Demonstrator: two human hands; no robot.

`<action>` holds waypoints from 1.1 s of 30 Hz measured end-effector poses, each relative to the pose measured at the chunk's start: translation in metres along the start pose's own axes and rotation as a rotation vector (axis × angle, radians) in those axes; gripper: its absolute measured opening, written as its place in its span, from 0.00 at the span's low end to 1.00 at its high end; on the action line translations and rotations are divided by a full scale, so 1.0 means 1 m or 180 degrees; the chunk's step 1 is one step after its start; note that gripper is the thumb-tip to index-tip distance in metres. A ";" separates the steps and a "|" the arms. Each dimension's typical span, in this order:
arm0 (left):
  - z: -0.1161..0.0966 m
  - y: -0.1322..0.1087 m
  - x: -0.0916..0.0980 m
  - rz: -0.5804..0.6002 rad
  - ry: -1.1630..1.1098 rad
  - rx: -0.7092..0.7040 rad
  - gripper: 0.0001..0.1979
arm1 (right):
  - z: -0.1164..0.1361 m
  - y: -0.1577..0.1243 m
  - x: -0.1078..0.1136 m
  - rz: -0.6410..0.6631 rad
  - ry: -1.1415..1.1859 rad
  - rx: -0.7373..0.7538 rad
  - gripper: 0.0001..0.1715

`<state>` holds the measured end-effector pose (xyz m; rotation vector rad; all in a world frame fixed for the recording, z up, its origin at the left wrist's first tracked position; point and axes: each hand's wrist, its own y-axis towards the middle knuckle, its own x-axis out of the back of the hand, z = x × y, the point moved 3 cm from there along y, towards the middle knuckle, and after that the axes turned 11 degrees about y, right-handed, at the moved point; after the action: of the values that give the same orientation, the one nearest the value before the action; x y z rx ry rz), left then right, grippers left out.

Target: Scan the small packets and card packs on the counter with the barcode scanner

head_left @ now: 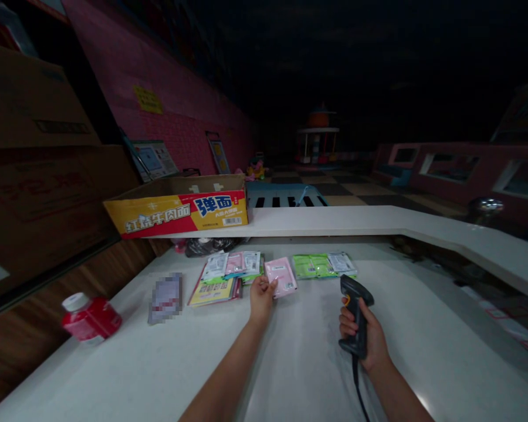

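Hands apart: left hand [261, 296] touching pink packet [281, 277], grip unclear; right hand [364, 335] clamped on black barcode scanner [355, 310]. Green packets [309, 266] beside, on white counter [114, 357].

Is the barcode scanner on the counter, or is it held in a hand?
Held: the right hand wraps around the black barcode scanner's handle, its cable hanging below.

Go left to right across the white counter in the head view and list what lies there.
Red bottle with white cap → pixelated packet → stack of yellow-covered booklets → left hand → pink sachet → green sachets → black barcode scanner gripped in right hand
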<state>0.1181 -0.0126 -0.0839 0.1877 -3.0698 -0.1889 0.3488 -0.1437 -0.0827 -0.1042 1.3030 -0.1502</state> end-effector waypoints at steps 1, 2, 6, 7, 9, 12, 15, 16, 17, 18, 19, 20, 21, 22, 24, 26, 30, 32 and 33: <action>-0.001 0.004 -0.012 0.0063 -0.0062 0.0110 0.23 | 0.000 0.001 0.000 -0.0018 0.0062 -0.0015 0.18; -0.002 0.009 -0.025 0.0136 -0.0099 0.0212 0.23 | 0.000 0.001 0.000 -0.0041 0.0121 -0.0024 0.18; -0.010 0.033 -0.074 0.0170 0.0101 0.0462 0.16 | -0.001 0.002 -0.001 -0.0126 0.0261 -0.0030 0.18; -0.012 0.039 -0.083 0.0134 0.0217 0.0462 0.13 | -0.001 0.003 0.000 -0.0137 0.0288 -0.0043 0.18; -0.014 0.049 -0.098 0.0025 0.0592 0.0425 0.09 | -0.002 0.004 0.000 -0.0139 0.0323 -0.0083 0.19; -0.016 0.060 -0.107 -0.0146 0.1411 0.0326 0.05 | -0.001 0.006 0.002 -0.0127 0.0313 -0.0112 0.21; -0.015 0.064 -0.105 -0.0215 0.2163 0.0349 0.03 | -0.001 0.008 0.004 -0.0117 0.0284 -0.0100 0.21; -0.015 0.063 -0.103 -0.0200 0.2330 0.0373 0.04 | -0.001 0.008 0.005 -0.0104 0.0279 -0.0098 0.21; -0.016 0.063 -0.102 -0.0165 0.2448 0.0381 0.05 | -0.001 0.008 0.005 -0.0090 0.0277 -0.0100 0.20; -0.017 0.062 -0.100 -0.0110 0.2523 0.0366 0.06 | -0.001 0.008 0.005 -0.0078 0.0281 -0.0101 0.19; -0.018 0.060 -0.099 -0.0047 0.2573 0.0337 0.06 | -0.001 0.008 0.005 -0.0072 0.0293 -0.0100 0.18; -0.020 0.059 -0.098 0.0009 0.2613 0.0299 0.07 | -0.001 0.007 0.005 -0.0073 0.0308 -0.0100 0.17; -0.022 0.057 -0.096 0.0061 0.2658 0.0258 0.07 | -0.001 0.007 0.004 -0.0079 0.0326 -0.0102 0.17; -0.024 0.055 -0.094 0.0104 0.2713 0.0212 0.08 | -0.001 0.006 0.004 -0.0082 0.0343 -0.0104 0.17; -0.030 0.051 -0.088 0.0147 0.2821 0.0122 0.09 | 0.000 0.005 0.005 -0.0071 0.0360 -0.0119 0.16; -0.036 0.048 -0.079 0.0141 0.2893 -0.0008 0.10 | 0.000 0.004 0.005 -0.0055 0.0359 -0.0140 0.16; -0.052 0.045 -0.045 0.0015 0.3070 -0.0458 0.11 | 0.000 0.002 0.007 -0.0117 0.0389 -0.0178 0.16; -0.062 0.045 -0.020 -0.0123 0.3269 -0.0719 0.12 | 0.000 0.001 0.007 -0.0152 0.0402 -0.0195 0.17; -0.067 0.046 -0.005 -0.0199 0.3409 -0.0833 0.12 | 0.000 0.000 0.007 -0.0160 0.0406 -0.0199 0.17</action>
<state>0.1225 0.0256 -0.0119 0.2588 -1.9581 -0.3468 0.3502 -0.1447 -0.0892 -0.1830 1.4333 -0.1611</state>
